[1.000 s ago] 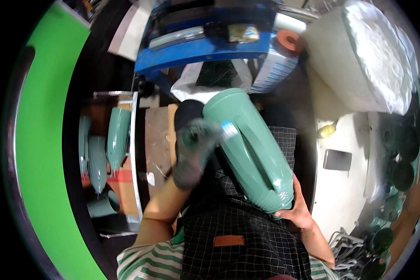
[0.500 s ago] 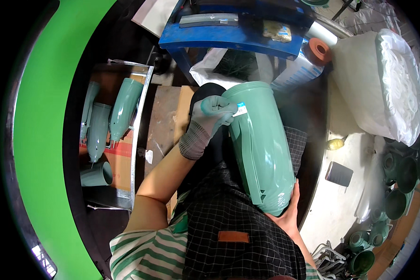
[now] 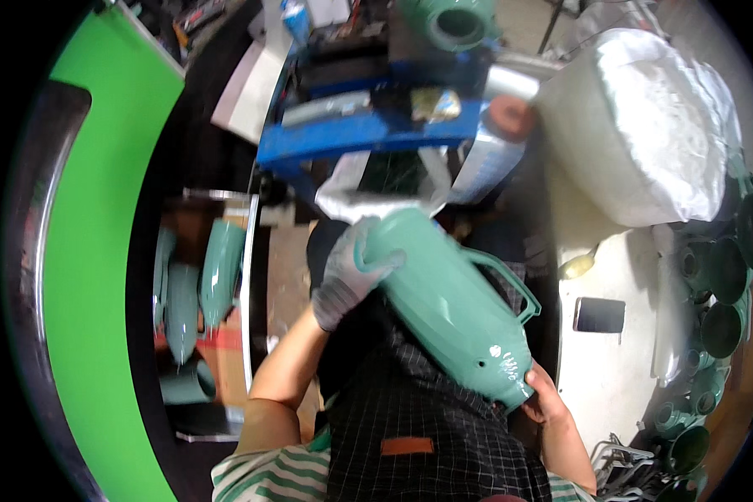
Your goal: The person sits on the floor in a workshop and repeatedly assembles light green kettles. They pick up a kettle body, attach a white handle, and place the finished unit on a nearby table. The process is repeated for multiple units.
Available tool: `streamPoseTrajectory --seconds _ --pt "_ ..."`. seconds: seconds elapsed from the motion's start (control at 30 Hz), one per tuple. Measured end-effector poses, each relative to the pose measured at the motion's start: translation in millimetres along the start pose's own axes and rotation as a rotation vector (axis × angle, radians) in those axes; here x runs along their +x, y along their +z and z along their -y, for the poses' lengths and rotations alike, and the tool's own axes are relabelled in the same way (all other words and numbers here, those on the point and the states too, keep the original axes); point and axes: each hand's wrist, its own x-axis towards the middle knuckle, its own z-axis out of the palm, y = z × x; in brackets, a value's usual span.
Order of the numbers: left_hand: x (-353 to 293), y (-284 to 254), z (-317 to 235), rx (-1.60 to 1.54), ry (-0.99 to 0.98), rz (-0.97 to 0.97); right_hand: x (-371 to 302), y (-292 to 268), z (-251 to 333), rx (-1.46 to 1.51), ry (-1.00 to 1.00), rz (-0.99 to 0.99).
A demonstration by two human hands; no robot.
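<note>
A green plastic thermos flask shell lies slantwise over my lap, its wide end up and to the left. My left hand, in a grey work glove, grips the wide end, thumb on the outside. At the lower right, my bare right hand is closed around the narrower end; part of its fingers is hidden behind it. The shell's handle sticks out on its right side. A small dark hole and pale printed marks show near the narrow end.
Several similar green shells lie in a metal-edged box at the left, beside a bright green surface. Ahead stands a blue bench with a white sack below. At the right, a phone lies on a white table near a large white bag.
The shell has been turned, bringing its handle to the right, and it slants more. My left hand has gone from pinching a small label to gripping the wide end. The view has shifted upward.
</note>
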Motion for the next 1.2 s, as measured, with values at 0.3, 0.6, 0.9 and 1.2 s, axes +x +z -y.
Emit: streamPoseTrajectory --seconds 0.3,0.6,0.9,1.2 --pt "216 5 -144 0.729 0.486 -0.310 -50 13 4 0.029 -0.545 -0.113" --pt "12 -45 -100 0.703 0.679 -0.393 -33 40 49 -0.243 -0.829 -0.145" --pt "-83 -73 -45 0.420 0.618 -0.420 59 185 173 -0.400 -0.878 0.018" --pt "-69 -32 -63 0.283 0.681 -0.160 176 300 266 -0.186 -0.755 0.217"
